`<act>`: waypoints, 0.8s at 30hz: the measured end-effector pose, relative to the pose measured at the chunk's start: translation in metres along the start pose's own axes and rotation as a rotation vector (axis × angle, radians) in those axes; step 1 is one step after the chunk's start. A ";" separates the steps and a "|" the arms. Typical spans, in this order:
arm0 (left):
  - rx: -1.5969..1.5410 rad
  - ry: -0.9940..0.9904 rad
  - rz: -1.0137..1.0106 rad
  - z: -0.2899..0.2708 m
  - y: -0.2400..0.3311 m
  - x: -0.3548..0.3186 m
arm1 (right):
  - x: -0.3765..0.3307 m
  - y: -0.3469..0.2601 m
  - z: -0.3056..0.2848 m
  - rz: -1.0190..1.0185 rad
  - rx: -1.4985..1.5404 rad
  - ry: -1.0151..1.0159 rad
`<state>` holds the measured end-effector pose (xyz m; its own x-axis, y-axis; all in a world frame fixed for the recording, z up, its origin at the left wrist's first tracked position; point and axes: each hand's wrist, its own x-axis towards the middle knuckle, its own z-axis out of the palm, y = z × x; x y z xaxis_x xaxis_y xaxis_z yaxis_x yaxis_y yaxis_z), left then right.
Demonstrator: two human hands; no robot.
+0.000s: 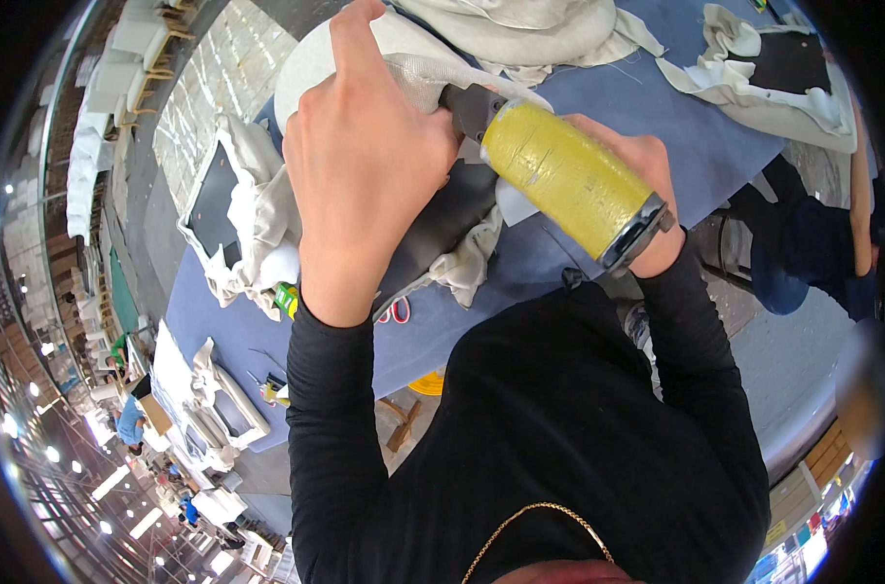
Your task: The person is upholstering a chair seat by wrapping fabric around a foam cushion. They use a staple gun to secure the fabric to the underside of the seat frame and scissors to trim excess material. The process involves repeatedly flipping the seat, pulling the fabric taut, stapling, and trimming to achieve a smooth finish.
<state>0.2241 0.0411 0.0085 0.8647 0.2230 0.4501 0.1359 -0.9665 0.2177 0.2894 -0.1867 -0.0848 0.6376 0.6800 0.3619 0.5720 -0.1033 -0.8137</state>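
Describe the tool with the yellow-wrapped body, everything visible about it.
The tool has a thick cylindrical body wound in glossy yellow tape, wrinkled and scuffed in places. A dark grey head sits at its upper-left end, against pale fabric; a grey metal-looking cap closes the lower-right end. It lies tilted, head up-left, above the blue table. The right hand grips it from behind; the left hand presses the fabric beside the head.

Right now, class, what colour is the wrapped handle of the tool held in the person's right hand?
Yellow: the tool handle is wrapped in yellow tape, with a grey end; seen in the head view.
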 end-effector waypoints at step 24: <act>-0.542 -0.143 -0.142 -0.071 0.016 -0.215 | -0.158 0.199 0.031 0.640 -0.216 0.039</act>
<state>0.0057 -0.0131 -0.0230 0.9181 0.2900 0.2703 0.0210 -0.7165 0.6973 0.2866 -0.2918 -0.3179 0.9010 0.4102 -0.1410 0.1637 -0.6226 -0.7653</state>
